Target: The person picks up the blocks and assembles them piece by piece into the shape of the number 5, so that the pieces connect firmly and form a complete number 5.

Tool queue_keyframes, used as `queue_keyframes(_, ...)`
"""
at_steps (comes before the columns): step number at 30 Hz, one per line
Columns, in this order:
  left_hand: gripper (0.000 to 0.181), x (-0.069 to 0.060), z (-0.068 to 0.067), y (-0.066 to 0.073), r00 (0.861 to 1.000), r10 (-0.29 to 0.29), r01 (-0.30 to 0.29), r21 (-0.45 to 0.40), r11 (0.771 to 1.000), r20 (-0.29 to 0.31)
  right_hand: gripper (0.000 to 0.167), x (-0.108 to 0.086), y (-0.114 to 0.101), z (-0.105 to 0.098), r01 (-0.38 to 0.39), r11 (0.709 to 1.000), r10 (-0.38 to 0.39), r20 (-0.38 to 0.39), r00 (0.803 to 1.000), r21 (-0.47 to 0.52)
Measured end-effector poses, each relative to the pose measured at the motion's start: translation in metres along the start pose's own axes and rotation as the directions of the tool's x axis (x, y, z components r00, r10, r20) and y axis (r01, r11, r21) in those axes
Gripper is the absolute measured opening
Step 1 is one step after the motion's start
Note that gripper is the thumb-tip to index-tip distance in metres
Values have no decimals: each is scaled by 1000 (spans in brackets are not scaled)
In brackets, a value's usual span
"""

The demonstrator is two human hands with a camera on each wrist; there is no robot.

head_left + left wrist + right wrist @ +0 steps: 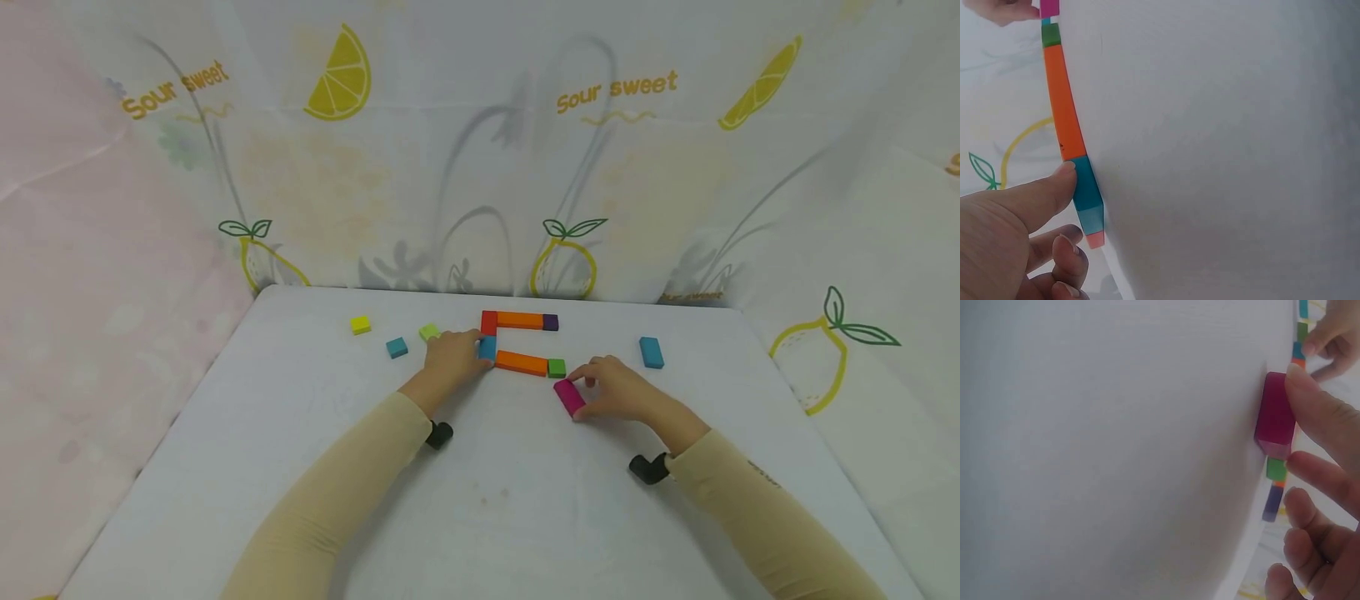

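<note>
My left hand pinches a blue block between thumb and fingers; the thumb lies on it near its joint with an orange block. Behind the blue block a red block stands in line, leading to a second orange block with a dark purple block at its end. The front orange block ends at a small green block. My right hand holds a magenta block by its two ends, slanted, just in front of the green block.
Left of the row lie a yellow block, a small blue block and a lime green block, partly behind the left hand. Another blue block lies at the right. A printed cloth hangs behind the white table.
</note>
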State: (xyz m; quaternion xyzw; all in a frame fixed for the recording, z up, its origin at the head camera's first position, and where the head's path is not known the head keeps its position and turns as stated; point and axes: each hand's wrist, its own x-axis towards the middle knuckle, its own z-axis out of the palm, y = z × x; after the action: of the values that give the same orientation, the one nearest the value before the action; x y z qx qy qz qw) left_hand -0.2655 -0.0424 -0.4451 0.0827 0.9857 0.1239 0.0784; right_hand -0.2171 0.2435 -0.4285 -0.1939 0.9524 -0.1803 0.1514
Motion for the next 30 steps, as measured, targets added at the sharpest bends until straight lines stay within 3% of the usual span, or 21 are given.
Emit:
queue_keyframes(10, 65, 1, 0, 0, 1000, -8, 8, -10, 1000, 14, 59, -1, -9, 0, 2, 999, -3, -20, 1000, -45)
queue_keyframes(30, 62, -1, -1, 1, 1000, -6, 6, -18, 1000, 0, 56, 7, -12, -4, 17, 999, -16, 5, 1000, -30)
